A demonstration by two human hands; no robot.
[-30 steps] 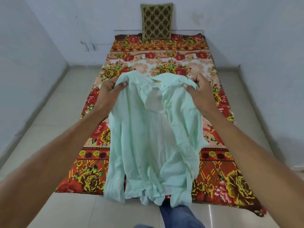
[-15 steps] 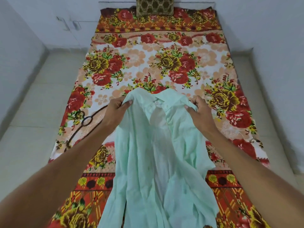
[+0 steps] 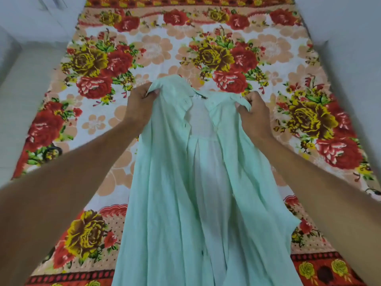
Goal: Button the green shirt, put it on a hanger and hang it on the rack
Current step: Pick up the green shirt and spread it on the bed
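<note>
1. Left hand (image 3: 140, 108): fingers curled, pinching the shirt's shoulder beside the collar, with cloth bunched between thumb and fingertips.
2. Green shirt (image 3: 169, 182): held up by both shoulders over the bed. The front is open and unbuttoned, the placket edges are apart, and the tail drapes toward the person. Judged light, thin and limp, quick to crease, not fragile. Best held at the shoulder seams or collar, and at the placket edges for buttoning.
3. Right hand (image 3: 255, 118): closed, gripping the opposite shoulder, about level with the left hand.
4. Bed (image 3: 309, 112): floral cover, lying beneath the shirt.
</note>
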